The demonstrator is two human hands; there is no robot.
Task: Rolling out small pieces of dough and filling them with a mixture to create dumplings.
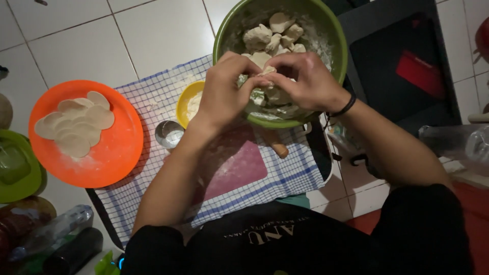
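Dough piece point(266, 71) is pinched between both hands, left hand point(224, 91) and right hand point(305, 81) curled tight around it just over the green bowl point(333, 40). Roughly seven lumps point(275, 30) sit in the bowl beyond the fingers, so plenty left by the look of it. Off to the left, the orange plate point(117, 147) holds about seven flat rounds point(76, 125), done I'd say

Both bare forearms reach forward and angle inward until the hands meet. The left hand point(222, 89) and right hand point(304, 80) touch at the fingertips, fingers curled together, knuckles facing up.
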